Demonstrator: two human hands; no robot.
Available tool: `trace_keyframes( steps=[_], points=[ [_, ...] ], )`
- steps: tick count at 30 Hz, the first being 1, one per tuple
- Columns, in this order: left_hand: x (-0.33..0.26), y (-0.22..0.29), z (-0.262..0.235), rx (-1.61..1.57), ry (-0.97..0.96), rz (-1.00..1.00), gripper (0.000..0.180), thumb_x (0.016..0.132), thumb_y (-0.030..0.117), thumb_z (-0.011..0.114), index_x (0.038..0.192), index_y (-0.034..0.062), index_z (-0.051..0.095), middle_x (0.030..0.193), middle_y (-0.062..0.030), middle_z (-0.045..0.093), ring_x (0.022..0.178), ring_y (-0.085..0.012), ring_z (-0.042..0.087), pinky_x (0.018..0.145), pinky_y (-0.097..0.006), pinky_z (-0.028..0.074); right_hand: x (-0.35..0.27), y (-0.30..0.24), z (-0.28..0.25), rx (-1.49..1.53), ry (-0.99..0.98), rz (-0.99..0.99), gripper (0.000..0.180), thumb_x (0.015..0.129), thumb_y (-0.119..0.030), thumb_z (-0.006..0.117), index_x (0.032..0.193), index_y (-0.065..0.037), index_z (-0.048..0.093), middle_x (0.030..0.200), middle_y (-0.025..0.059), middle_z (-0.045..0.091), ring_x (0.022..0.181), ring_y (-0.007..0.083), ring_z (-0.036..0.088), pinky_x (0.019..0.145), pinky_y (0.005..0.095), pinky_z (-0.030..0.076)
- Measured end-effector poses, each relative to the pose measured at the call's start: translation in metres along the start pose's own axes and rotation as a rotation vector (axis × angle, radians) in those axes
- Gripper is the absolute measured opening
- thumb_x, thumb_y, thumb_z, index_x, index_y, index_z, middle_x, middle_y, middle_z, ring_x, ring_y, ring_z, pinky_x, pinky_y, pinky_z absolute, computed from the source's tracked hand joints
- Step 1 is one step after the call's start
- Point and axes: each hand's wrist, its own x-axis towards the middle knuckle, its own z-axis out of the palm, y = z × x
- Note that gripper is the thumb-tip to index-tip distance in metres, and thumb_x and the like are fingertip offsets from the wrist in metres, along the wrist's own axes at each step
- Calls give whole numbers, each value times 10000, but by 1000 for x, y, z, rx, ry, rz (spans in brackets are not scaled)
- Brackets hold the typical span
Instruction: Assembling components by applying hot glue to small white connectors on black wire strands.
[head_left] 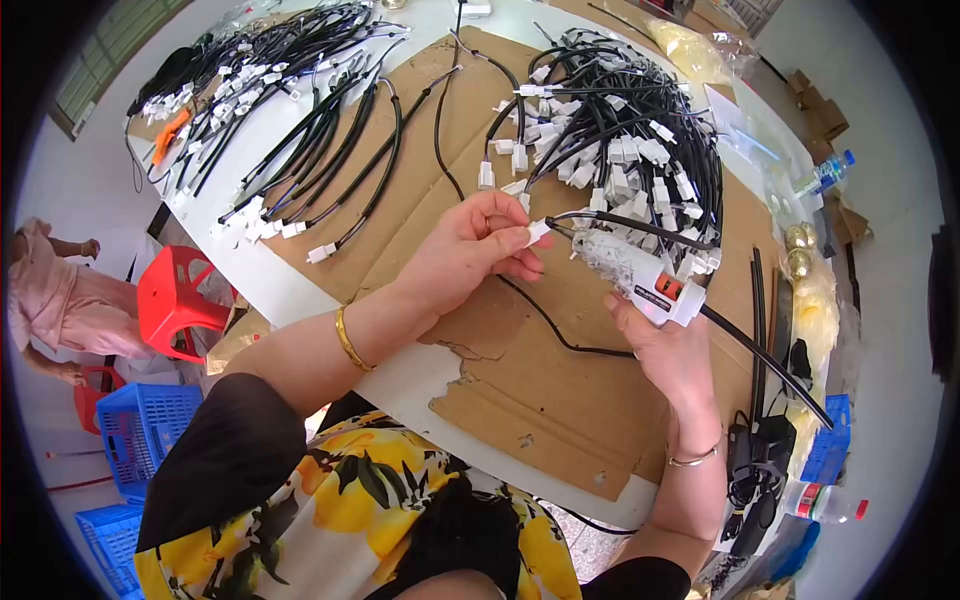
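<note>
Left hand (pixel 480 245) pinches a white connector (pixel 537 232) at frame centre, its black cable (pixel 560 335) trailing down-right. Right hand (pixel 668 350) grips the glue gun (pixel 640 275); nozzle points up-left, almost touching the connector.

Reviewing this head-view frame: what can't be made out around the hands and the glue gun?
- Glue gun nozzle tip: head view, hidden where it meets the white connector.
- Right hand: its fingers are behind the gun body, so the trigger is unseen.
- Left hand: its fingertips cover most of the connector.
- Cable pile: individual wires too tangled to trace.
</note>
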Motion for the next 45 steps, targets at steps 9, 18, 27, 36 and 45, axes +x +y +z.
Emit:
trace_keyframes(
  steps=[9,18,27,36,45],
  points=[
    [1,-4,-3,-99,-65,-32,97,870,74,477,953,51,432,943,-138,593,730,-164,586,675,-296,513,0,1,-2,0,7,32,188,726,-69,641,893,10,604,762,-5,586,656,32,473,553,191,407],
    [3,-7,-9,-176,-139,-65,137,878,165,497,991,111,441,951,-147,594,727,-146,601,671,-271,517,-2,-5,-1,23,35,60,214,722,-82,650,909,11,602,775,2,599,694,55,508,623,208,435],
    [4,-9,-11,-218,-187,-80,121,893,162,468,997,108,439,952,-162,591,729,-155,608,651,-262,521,-1,-2,-2,31,19,-12,222,727,-97,664,913,5,598,782,1,596,704,60,504,631,217,436],
    [5,-10,-14,-268,-237,-91,130,906,149,434,1031,112,432,954,-173,589,727,-160,610,647,-255,521,-1,-3,-2,-21,27,45,232,725,-106,667,918,4,598,778,2,594,684,58,493,611,215,430],
    [3,-7,-14,-296,-249,-95,154,906,148,433,1056,116,445,955,-171,589,711,-156,596,628,-252,510,0,0,-5,142,45,48,253,706,-88,672,935,-3,605,784,5,606,687,55,506,611,211,433]
  ],
)
